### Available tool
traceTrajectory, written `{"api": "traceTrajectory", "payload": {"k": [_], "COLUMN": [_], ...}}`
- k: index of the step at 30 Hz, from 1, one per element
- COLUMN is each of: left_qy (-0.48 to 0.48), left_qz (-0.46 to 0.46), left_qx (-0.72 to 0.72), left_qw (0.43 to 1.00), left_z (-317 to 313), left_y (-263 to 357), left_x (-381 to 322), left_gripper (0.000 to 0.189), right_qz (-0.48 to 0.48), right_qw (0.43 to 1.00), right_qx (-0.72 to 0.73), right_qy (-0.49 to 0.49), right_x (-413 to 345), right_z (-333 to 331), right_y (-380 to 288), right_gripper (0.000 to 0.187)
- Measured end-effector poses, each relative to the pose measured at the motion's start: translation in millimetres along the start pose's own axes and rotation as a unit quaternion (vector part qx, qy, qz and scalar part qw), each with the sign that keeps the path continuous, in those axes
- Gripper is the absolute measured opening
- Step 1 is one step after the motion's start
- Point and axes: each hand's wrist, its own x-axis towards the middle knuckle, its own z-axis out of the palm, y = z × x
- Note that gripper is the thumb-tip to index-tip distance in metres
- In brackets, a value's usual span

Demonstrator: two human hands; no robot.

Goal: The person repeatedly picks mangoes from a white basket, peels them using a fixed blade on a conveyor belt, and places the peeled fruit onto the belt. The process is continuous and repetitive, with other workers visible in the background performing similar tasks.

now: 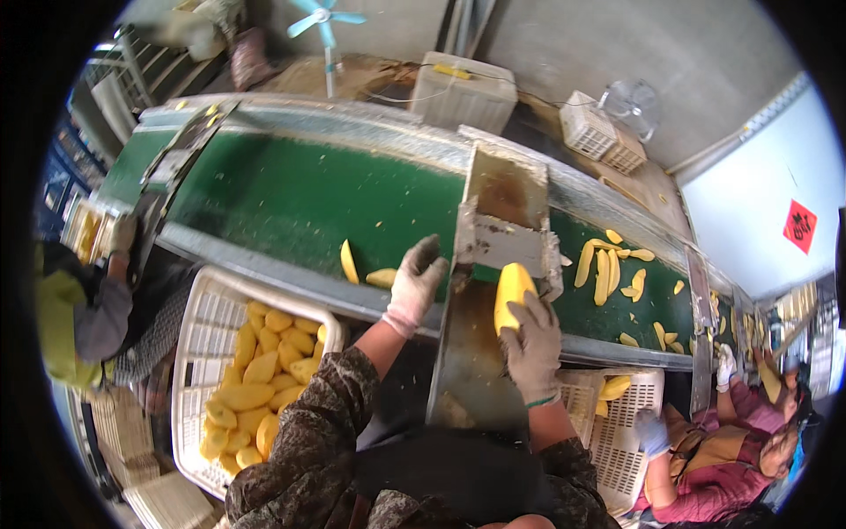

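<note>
My right hand (pixel 534 347), in a stained work glove, holds a long peeled yellow fruit (pixel 511 291), likely a mango. The fruit stands tilted over the metal plate (pixel 472 337) in front of me, by a worn block (pixel 505 241) that bridges the conveyor. My left hand (pixel 418 281), gloved with darkened fingertips, is empty with thumb and fingers apart over the near edge of the green belt (pixel 297 192). Close to it lie two cut slices, one upright-looking slice (pixel 348 261) and one flat slice (pixel 381 278) partly behind the hand.
A white plastic crate (pixel 188 370) of peeled fruit (pixel 254 390) stands at my left. More slices (pixel 603 274) lie on the belt at right, above another crate (pixel 638 430). Co-workers sit on both sides: a sleeve (pixel 99 324) at left, a gloved hand (pixel 651 433) at right.
</note>
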Motion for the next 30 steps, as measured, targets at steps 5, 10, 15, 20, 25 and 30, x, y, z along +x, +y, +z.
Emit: {"api": "traceTrajectory", "payload": {"k": [5,10,15,20,25,30], "left_qy": [-0.021,-0.15,-0.176,-0.183,-0.188,-0.2], "left_qz": [-0.183,-0.336,-0.351,-0.361,-0.361,-0.358], "left_qx": [-0.043,-0.325,-0.359,-0.363,-0.365,-0.376], "left_qw": [0.982,0.871,0.847,0.839,0.837,0.831], "left_z": [31,60,67,66,64,62], "left_y": [-75,-114,-119,-124,-121,-118], "left_x": [130,172,171,159,164,176], "left_gripper": [0.048,0.048,0.049,0.049,0.05,0.051], "right_qz": [-0.024,-0.029,-0.027,-0.034,-0.031,0.029], "right_qw": [1.0,0.997,0.999,0.998,0.995,0.995], "right_qx": [0.004,-0.035,-0.025,-0.009,-0.089,-0.084], "right_qy": [0.013,0.06,0.027,-0.053,0.011,-0.038], "right_x": [35,162,133,12,106,171], "right_z": [27,90,72,-2,65,111], "right_y": [24,67,63,2,32,58], "right_gripper": [0.035,0.032,0.032,0.034,0.035,0.036]}}
